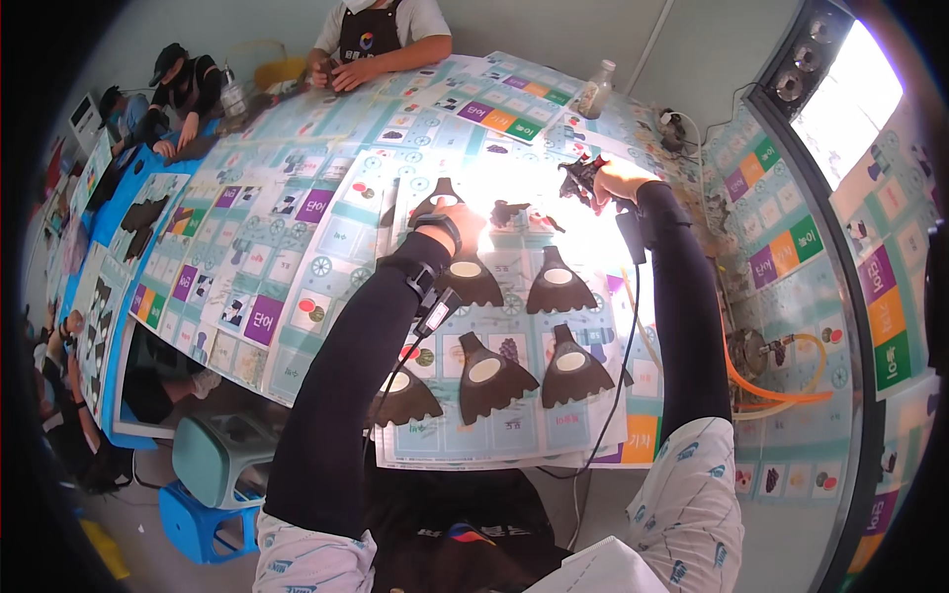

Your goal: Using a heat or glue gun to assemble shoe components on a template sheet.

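Observation:
My right hand (621, 184) is closed on a dark, spiky figure (579, 182) with reddish parts, raised over the far right of the table. My left hand (457, 225) rests by a dark brown fan-shaped piece (445, 188), its fingers partly hidden and washed out by glare. Between the hands lie small dark jagged pieces (509, 212). Nearer to me, several more brown fan-shaped pieces (499, 397) lie in rows, each with a pale oval patch and a scalloped edge. One of them (473, 287) sits just below my left wrist.
A patterned sheet covers the table (287, 237). A clear bottle (596, 91) stands at the back. Across the table a person (381, 44) handles a dark piece; others work at the left. Stools (222, 460) stand lower left; an orange hose (766, 390) lies right. Cables hang from both wrists.

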Demonstrator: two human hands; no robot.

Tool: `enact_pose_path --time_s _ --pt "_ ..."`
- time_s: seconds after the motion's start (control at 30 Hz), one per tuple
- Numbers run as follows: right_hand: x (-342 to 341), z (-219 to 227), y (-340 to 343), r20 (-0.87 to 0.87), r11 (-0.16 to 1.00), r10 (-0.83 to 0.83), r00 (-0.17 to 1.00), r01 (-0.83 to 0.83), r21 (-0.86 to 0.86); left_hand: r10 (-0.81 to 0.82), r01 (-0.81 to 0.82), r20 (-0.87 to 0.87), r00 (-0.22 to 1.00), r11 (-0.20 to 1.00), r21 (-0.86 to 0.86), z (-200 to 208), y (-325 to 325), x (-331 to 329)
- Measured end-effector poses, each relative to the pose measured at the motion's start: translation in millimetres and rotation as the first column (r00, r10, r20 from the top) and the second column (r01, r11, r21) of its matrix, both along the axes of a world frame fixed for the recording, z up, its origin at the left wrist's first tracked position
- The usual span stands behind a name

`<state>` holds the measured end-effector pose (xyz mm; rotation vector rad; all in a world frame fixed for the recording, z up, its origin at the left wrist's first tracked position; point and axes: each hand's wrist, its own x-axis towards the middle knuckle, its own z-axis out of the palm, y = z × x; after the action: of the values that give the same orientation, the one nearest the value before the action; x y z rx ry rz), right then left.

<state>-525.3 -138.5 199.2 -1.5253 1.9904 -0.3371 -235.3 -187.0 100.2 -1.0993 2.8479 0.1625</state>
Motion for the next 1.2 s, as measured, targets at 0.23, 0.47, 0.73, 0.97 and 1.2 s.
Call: enact_pose_path --time_s 0.23,0.47,0.73,0.97,1.2 --pt "10 -4 -11 -0.148 0.999 0.013 0.989 -0.018 -0.032 0.031 -0.038 0.133 0.991 0.998 0.048 11 3 -7" --pt "16 -1 -9 -0.115 0.999 -0.033 0.993 0.033 0.001 0.035 -0.049 0.158 0.987 0.995 0.086 18 4 -9" --pt "9 -9 -20 -0.111 1.000 -0.014 0.994 0.012 -0.022 0.055 -0.071 0.138 0.989 0.990 0.120 13 1 -10" --pt "7 -15 -24 -0.127 1.000 0.001 0.992 -0.001 -0.002 0.076 -0.096 0.143 0.987 0.986 0.135 15 4 -9" --pt "6 -15 -22 -0.059 0.998 -0.052 0.997 0.050 -0.038 0.040 -0.045 0.066 0.997 0.996 0.076 11 3 -4"
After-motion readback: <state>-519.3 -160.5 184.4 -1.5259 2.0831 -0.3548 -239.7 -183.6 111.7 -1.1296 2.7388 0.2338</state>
